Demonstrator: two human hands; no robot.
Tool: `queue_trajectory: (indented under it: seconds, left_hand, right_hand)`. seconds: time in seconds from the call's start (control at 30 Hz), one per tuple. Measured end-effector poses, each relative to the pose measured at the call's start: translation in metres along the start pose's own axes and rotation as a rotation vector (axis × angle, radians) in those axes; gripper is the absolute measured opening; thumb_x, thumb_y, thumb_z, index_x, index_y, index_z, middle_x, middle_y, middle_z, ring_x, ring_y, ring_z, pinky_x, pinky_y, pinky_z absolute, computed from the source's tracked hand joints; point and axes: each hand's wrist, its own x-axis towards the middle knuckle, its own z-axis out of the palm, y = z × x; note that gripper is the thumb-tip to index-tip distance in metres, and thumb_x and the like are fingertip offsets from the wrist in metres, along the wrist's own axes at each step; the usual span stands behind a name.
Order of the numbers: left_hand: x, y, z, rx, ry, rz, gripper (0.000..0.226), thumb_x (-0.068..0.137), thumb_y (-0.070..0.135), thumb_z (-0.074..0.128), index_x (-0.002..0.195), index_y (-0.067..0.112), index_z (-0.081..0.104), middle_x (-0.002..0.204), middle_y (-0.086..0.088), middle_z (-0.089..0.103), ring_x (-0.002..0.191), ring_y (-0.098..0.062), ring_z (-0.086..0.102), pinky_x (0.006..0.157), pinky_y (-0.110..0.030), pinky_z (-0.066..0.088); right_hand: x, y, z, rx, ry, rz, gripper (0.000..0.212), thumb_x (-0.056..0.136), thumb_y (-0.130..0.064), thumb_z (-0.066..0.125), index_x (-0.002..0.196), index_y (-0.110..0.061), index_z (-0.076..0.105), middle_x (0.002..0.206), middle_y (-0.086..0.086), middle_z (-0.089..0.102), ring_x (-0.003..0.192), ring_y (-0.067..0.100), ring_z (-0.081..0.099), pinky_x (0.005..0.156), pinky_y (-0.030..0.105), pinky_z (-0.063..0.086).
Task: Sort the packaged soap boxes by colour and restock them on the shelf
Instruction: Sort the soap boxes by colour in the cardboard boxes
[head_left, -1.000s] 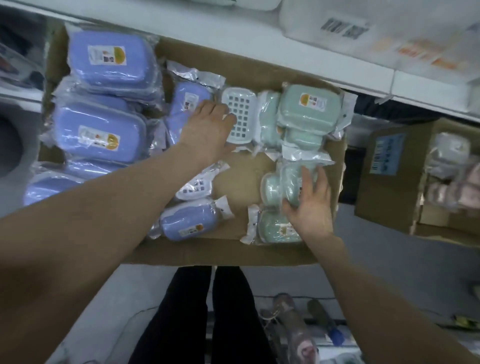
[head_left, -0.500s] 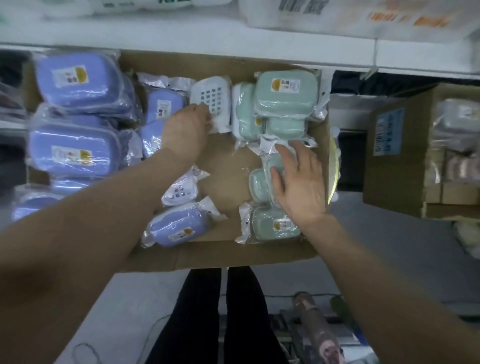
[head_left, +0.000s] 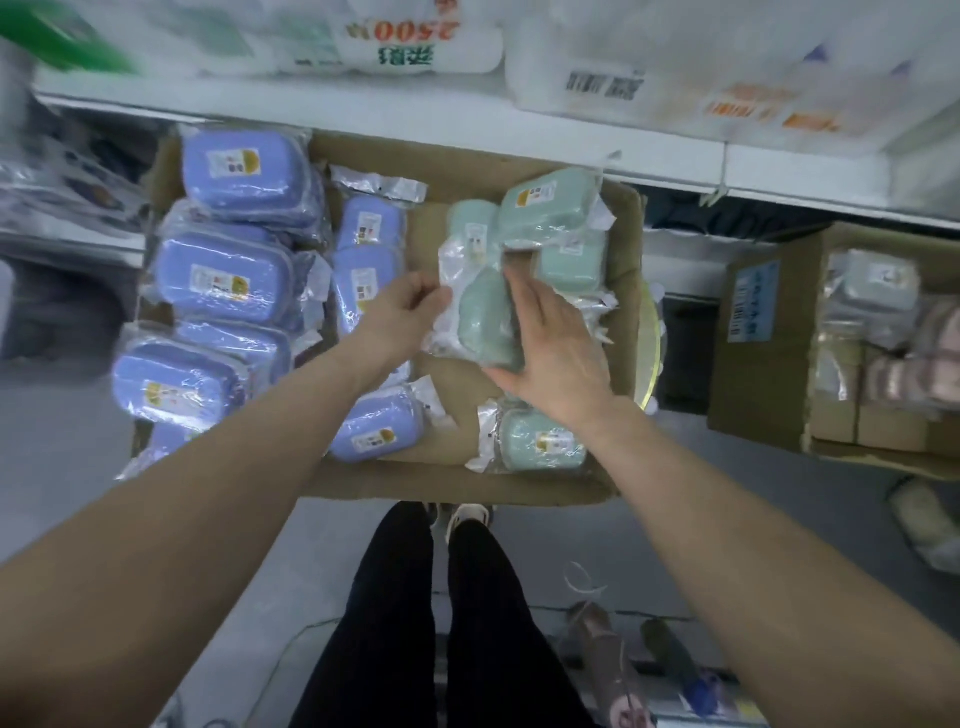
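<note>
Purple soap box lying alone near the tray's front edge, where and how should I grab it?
Probably from above, fingers across the short width of the purple soap box: it lies flat, label up, on the cardboard tray. Its loose wrapper tail would likely slip.

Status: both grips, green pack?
Both engaged: left grip pinches the wrapper; right grip holds the green pack. The purple packs sit to its left, nothing blocking.

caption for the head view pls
Left hand and right hand hold a plastic-wrapped mint-green soap box over a cardboard tray.
</note>
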Motion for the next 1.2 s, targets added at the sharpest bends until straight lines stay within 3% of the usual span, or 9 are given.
queue_trajectory:
  seconds: [0.1,0.2,0.37,0.47,0.57,0.73,0.9,1.0,1.2]
  left_hand:
    - [-0.01,-0.02,-0.005,0.35,-0.015,0.098,0.028,0.097,0.029,0.053,0.121,0.015,0.059,0.109,-0.003,0.062,0.095,-0.019,0.06,0.091,-0.034,0.047]
    - [-0.024,-0.05,-0.015,0.717,0.025,0.257,0.036,0.092,0.022,0.061,0.126,0.011,0.057,0.119,-0.016,0.056,0.105,-0.033,0.058,0.092,-0.038,0.042]
    - [-0.042,-0.105,-0.031,1.019,-0.073,0.11,0.053,0.087,0.021,0.067,0.136,0.013,0.049,0.132,-0.015,0.047,0.117,-0.036,0.048,0.094,-0.044,0.041]
    - [-0.048,-0.131,-0.037,1.077,-0.175,0.015,0.06,0.088,0.034,0.066,0.14,0.019,0.041,0.14,-0.008,0.041,0.123,-0.032,0.043,0.098,-0.041,0.039]
    - [-0.048,-0.143,-0.04,1.13,-0.219,0.021,0.064,0.088,0.033,0.065,0.144,0.023,0.035,0.144,-0.005,0.036,0.126,-0.03,0.04,0.102,-0.039,0.037]
    - [-0.043,-0.155,-0.041,1.259,-0.33,0.079,0.076,0.088,0.032,0.063,0.15,0.027,0.019,0.149,-0.006,0.024,0.133,-0.03,0.033,0.112,-0.039,0.028]
    - [-0.038,-0.175,-0.037,1.347,-0.287,0.136,0.081,0.088,0.022,0.059,0.151,0.024,0.008,0.152,-0.007,0.019,0.14,-0.03,0.021,0.117,-0.045,0.016]
    - [-0.032,-0.187,-0.033,1.333,-0.258,0.126,0.087,0.086,0.017,0.06,0.15,0.023,0.003,0.151,-0.007,0.017,0.138,-0.032,0.021,0.115,-0.048,0.02]
    - [-0.032,-0.194,-0.025,1.353,-0.216,0.167,0.099,0.073,0.017,0.072,0.145,0.017,0.003,0.144,-0.01,0.02,0.133,-0.033,0.027,0.115,-0.05,0.023]
  right_hand:
    - [-0.012,0.02,0.002,-0.173,0.055,0.115,0.104,0.068,-0.044,0.08,0.15,-0.006,0.029,0.124,0.019,0.05,0.11,0.035,0.051,0.095,0.046,0.044]
    - [-0.017,0.042,0.002,-0.297,-0.019,0.366,0.101,0.077,-0.05,0.071,0.153,-0.008,0.019,0.131,0.025,0.044,0.118,0.041,0.046,0.099,0.049,0.038]
    - [-0.013,0.056,0.015,-0.267,-0.228,0.518,0.1,0.087,-0.053,0.06,0.155,-0.009,0.001,0.142,0.025,0.033,0.131,0.041,0.036,0.107,0.05,0.033]
    - [-0.009,0.051,0.019,-0.318,-0.176,0.505,0.098,0.086,-0.054,0.06,0.155,-0.01,0.005,0.152,0.025,0.026,0.142,0.041,0.025,0.115,0.052,0.023]
    - [-0.004,0.028,0.023,-0.368,0.006,0.332,0.082,0.09,-0.046,0.056,0.155,-0.013,0.016,0.153,0.025,0.027,0.145,0.041,0.021,0.117,0.053,0.018]
    - [0.043,-0.052,0.057,-0.115,0.056,0.126,0.064,0.091,-0.031,0.057,0.148,-0.012,0.035,0.141,0.021,0.044,0.123,0.039,0.047,0.095,0.049,0.047]
    - [0.103,-0.118,0.11,-0.057,-0.125,0.184,0.078,0.094,-0.055,0.046,0.156,-0.022,0.014,0.153,0.022,0.026,0.135,0.041,0.032,0.108,0.049,0.034]
    - [0.121,-0.124,0.125,-0.072,-0.232,0.271,0.096,0.086,-0.07,0.049,0.156,-0.026,0.001,0.155,0.024,0.017,0.138,0.042,0.026,0.109,0.05,0.032]
    - [0.114,-0.101,0.12,0.021,-0.183,0.304,0.101,0.083,-0.05,0.063,0.157,-0.021,0.002,0.143,0.023,0.033,0.123,0.041,0.042,0.1,0.043,0.04]
